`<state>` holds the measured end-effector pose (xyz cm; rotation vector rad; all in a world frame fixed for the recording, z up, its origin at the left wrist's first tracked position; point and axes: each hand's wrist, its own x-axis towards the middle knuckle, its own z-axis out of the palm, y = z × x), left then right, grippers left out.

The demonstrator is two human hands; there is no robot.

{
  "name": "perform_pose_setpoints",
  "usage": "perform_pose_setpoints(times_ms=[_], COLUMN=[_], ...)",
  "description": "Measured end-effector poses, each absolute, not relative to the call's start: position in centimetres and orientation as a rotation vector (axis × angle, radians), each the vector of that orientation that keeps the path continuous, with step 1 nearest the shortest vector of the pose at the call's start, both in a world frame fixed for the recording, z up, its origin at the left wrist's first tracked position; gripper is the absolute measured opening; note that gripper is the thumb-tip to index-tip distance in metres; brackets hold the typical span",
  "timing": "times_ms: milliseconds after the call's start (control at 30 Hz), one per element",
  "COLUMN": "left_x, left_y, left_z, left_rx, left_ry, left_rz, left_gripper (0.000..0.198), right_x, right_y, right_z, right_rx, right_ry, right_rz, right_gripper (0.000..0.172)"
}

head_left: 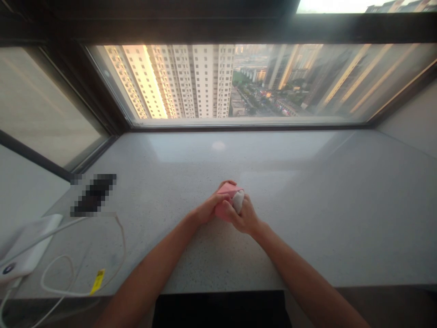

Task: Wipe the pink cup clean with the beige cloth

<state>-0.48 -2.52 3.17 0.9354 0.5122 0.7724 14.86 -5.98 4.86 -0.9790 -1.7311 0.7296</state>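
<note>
hands: left hand [207,209] and right hand [244,216] pressed together, gripping | item: folded pink cloth [222,210] with white fabric [238,201] showing, held between them above speckled grey stone tabletop [307,209] | nearby: white power bank [29,243], white cable [58,282] far left

Left forearm [153,264] and right forearm [303,278] bare, angled inward; left hand [206,210] and right hand [243,216] met at center, close together, fingers [248,206] curled, wrists slightly bent.
</note>
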Motion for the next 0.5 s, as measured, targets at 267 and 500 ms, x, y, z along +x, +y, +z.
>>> perform_pose_setpoints(times_ms=[267,500], left_x=[0.1,-0.5], left_y=[-2.6,-1.5], left_z=[1.5,0.8], left_rx=[1.085,1.626], left_ry=[0.438,0.535], left_rz=[0.938,1.266], left_gripper=[0.080,0.109], right_x=[15.2,15.2], right_y=[-5.7,-4.4], right_z=[4.4,4.9], right_rx=[-0.978,-0.916], right_ry=[-1.365,-0.799], right_rz=[1.037,1.326], right_gripper=[0.052,0.052])
